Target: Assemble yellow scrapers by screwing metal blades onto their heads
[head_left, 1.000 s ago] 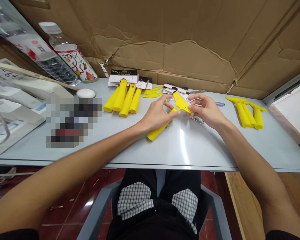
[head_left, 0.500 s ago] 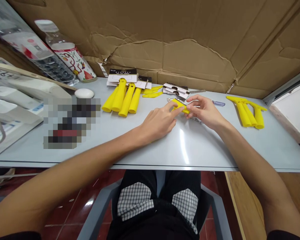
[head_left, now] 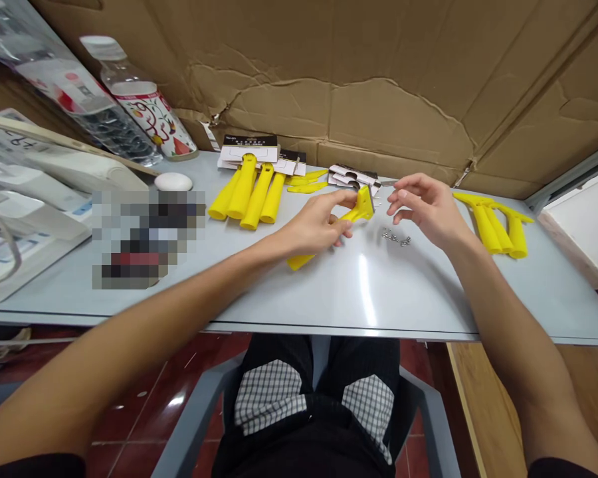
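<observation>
My left hand (head_left: 323, 222) is wrapped round a yellow scraper (head_left: 363, 204), its wide head turned to the right and its handle end sticking out below my palm. My right hand (head_left: 421, 206) hovers just right of the scraper head, fingers curved and apart, with nothing visible in them. Small metal screws (head_left: 396, 238) lie on the table below my right fingertips. Behind the scraper are folded black-and-white cards (head_left: 353, 176). Thin yellow pieces (head_left: 306, 181) lie left of those cards.
Yellow handles (head_left: 252, 196) with packaging cards stand left of centre on the grey table (head_left: 408, 299). More yellow scrapers (head_left: 498, 226) lie at the right. At the left are a white oval object (head_left: 173, 182), bottles (head_left: 152, 119) and a pixelated patch. Cardboard (head_left: 403, 53) lines the back.
My left hand has turned the scraper so its head stands up and its handle shows. My right hand has let go and moved right and up, uncovering the screws.
</observation>
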`<state>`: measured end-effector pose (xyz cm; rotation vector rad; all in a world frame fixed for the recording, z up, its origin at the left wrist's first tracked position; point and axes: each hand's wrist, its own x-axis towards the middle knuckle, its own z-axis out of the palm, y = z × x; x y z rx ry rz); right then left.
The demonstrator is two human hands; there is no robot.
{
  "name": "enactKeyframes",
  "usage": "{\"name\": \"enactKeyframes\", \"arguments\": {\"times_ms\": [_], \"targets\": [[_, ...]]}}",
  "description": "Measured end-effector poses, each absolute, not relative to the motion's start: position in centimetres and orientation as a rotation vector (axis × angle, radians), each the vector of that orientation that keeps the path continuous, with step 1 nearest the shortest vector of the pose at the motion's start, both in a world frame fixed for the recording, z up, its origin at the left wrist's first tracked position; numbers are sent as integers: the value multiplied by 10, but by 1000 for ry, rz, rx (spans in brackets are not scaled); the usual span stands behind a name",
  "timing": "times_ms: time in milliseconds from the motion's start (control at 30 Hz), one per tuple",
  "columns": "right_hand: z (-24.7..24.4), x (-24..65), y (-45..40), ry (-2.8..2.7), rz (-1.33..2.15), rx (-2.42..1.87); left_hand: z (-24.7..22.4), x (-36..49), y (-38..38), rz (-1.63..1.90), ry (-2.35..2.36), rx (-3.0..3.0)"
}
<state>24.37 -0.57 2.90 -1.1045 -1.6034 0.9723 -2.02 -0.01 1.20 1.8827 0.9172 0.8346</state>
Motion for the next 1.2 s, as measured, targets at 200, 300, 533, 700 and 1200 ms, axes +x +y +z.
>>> {"name": "enactKeyframes", "arguments": {"times_ms": [200, 300, 533, 700, 1200], "targets": [[28, 264, 4, -1771, 615, -1272, 12, -15, 1, 776, 691, 1442], [24, 268, 7, -1875, 521, -1304, 7, -12, 4, 771, 697, 1332], [20, 275, 11, -2153, 322, -1343, 0, -6, 9, 815, 800, 1178], [23, 268, 6, -2159, 262, -1300, -3, -4, 9, 879, 830, 1192], [38, 279, 5, -2497, 637, -1701, -4, -3, 6, 940, 916, 1206]]}}
